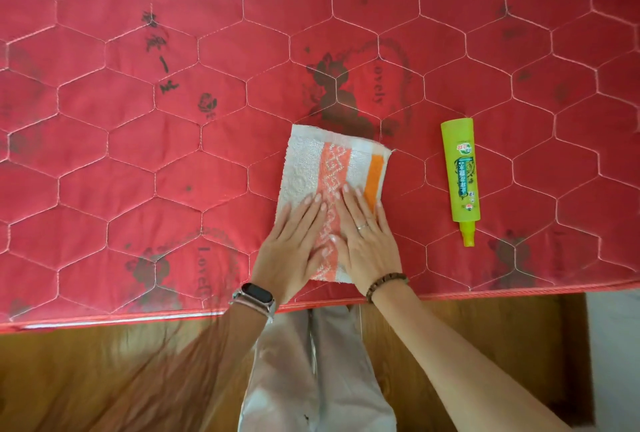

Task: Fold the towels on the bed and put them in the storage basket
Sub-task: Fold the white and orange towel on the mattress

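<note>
Head view: left hand (291, 241) and right hand (369, 241) press flat, fingers straight, on the folded towel (329, 168) beneath them. Lifting carelessly could spring the fold open; the green bottle (462, 175) lies just right of the right hand.

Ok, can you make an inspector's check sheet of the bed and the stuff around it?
Surface: red quilted mattress with dark printed flowers.
Job's things: one folded white-and-orange towel near the front edge; storage basket: nothing seen.
Clutter: green bottle lying right of the towel, not touching it.
Hands: left hand and right hand flat, pressing on the towel.
Cables: nothing seen.
Surroundings: wooden floor below the mattress's near edge.
</note>
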`<state>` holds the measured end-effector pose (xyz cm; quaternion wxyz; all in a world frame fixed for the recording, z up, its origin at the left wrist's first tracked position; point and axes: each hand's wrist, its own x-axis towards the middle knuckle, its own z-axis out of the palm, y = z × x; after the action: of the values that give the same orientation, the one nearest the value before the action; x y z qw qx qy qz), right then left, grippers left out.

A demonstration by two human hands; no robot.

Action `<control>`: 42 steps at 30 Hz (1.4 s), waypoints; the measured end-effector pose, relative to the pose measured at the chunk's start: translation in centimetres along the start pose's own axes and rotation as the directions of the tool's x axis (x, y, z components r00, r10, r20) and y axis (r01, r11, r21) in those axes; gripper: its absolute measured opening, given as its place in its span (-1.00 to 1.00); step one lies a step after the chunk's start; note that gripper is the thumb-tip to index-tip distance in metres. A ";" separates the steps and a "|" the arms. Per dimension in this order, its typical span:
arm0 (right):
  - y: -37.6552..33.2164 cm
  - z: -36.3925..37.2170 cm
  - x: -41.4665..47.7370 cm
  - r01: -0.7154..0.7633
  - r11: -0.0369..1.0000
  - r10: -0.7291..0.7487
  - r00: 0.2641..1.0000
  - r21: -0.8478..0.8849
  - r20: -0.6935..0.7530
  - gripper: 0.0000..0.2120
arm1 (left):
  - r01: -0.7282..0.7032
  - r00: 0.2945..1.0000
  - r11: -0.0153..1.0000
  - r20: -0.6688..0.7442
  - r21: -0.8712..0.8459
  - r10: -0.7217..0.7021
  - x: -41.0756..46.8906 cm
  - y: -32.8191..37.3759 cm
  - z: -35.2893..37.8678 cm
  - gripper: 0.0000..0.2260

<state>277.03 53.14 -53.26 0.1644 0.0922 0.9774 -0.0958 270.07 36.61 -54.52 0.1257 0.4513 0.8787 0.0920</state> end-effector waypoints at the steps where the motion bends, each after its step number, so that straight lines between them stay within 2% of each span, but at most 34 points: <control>1: 0.4 0.0 -0.2 -0.014 1.000 0.014 1.000 0.003 0.012 -0.40 | 0.001 1.000 1.000 -0.004 0.000 -0.001 -0.4 -0.1 0.0 -0.44; 3: 1.0 -0.1 -0.5 -0.031 0.999 0.030 0.999 0.029 0.026 -0.38 | 0.020 1.000 1.000 -0.004 -0.003 -0.020 -0.9 -0.4 -0.2 -0.43; 5: 1.1 -0.5 -0.7 -0.050 0.994 0.048 0.999 0.101 0.022 -0.37 | 0.075 0.997 0.994 -0.006 -0.083 -0.075 -1.1 -0.3 -0.8 -0.43; 7: 1.0 -1.3 -0.7 -0.093 0.959 0.101 0.995 0.269 -0.014 -0.36 | 0.153 0.985 0.939 -0.029 -0.308 -0.170 -0.8 -0.1 -1.5 -0.43; 9: 0.9 -2.2 -0.7 -0.161 0.867 0.203 0.978 0.472 -0.040 -0.34 | 0.237 0.953 0.824 -0.040 -0.516 -0.299 -0.4 -0.1 -2.2 -0.42; 11: 0.9 -2.7 -0.7 -0.268 0.669 0.337 0.941 0.693 0.039 -0.31 | 0.347 0.885 0.666 -0.004 -0.660 -0.465 0.0 0.0 -2.9 -0.42; 13: 0.7 -3.2 -0.5 -0.381 0.402 0.466 0.868 0.833 0.172 -0.32 | 0.476 0.762 0.409 0.133 -0.779 -0.633 0.8 0.0 -3.6 -0.46; 14: 0.7 -3.5 -0.4 -0.422 0.307 0.512 0.829 0.853 0.226 -0.35 | 0.525 0.692 0.298 0.196 -0.797 -0.695 1.1 -0.1 -3.9 -0.50; 15: 0.7 -3.9 -0.3 -0.466 0.235 0.538 0.793 0.853 0.286 -0.38 | 0.559 0.636 0.231 0.232 -0.797 -0.736 1.3 -0.1 -4.2 -0.57; 17: 0.9 -4.5 -0.1 -0.549 0.129 0.546 0.735 0.826 0.402 -0.47 | 0.602 0.592 0.181 0.282 -0.778 -0.755 1.8 -0.2 -4.6 -0.70; 20: 1.0 -4.5 0.5 -0.623 0.135 0.531 0.702 0.770 0.474 -0.63 | 0.665 0.576 0.117 0.408 -0.737 -0.708 2.7 -0.3 -4.8 -0.88; 25: 0.5 -4.8 1.6 -0.620 0.155 0.543 0.704 0.769 0.457 -0.67 | 0.658 0.576 0.008 0.496 -0.753 -0.650 3.7 -0.4 -5.1 -0.60; 29: 0.2 -5.3 2.0 -0.615 0.188 0.603 0.688 0.766 0.404 -0.75 | 0.661 0.562 -0.050 0.539 -0.748 -0.628 4.2 -0.5 -5.9 -0.59; 33: 0.0 -6.1 2.6 -0.715 0.052 0.526 0.613 0.697 0.590 -0.70 | 0.686 0.553 -0.067 0.580 -0.724 -0.599 4.6 -0.7 -6.2 -0.67; 35: 0.2 -6.4 2.9 -0.749 0.052 0.500 0.592 0.661 0.632 -0.68 | 0.687 0.550 -0.058 0.571 -0.724 -0.609 4.7 -0.7 -6.4 -0.68; 38: 0.2 -6.8 3.0 -0.715 0.029 0.472 0.626 0.699 0.621 -0.65 | 0.660 0.554 -0.086 0.560 -0.747 -0.615 4.5 -0.7 -7.0 -0.76; 40: 0.0 -7.7 2.8 -0.632 0.009 0.470 0.687 0.775 0.554 -0.70 | 0.635 0.562 -0.102 0.548 -0.766 -0.619 4.3 -0.7 -7.7 -0.71; 42: -0.3 -8.6 2.6 -0.553 0.034 0.492 0.734 0.832 0.468 -0.72 | 0.612 0.562 -0.111 0.529 -0.783 -0.636 3.9 -0.8 -8.4 -0.69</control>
<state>271.90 55.12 -46.09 0.1238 0.5165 0.6078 -0.5903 264.74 38.98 -47.33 0.3795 -0.1840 0.7448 0.5171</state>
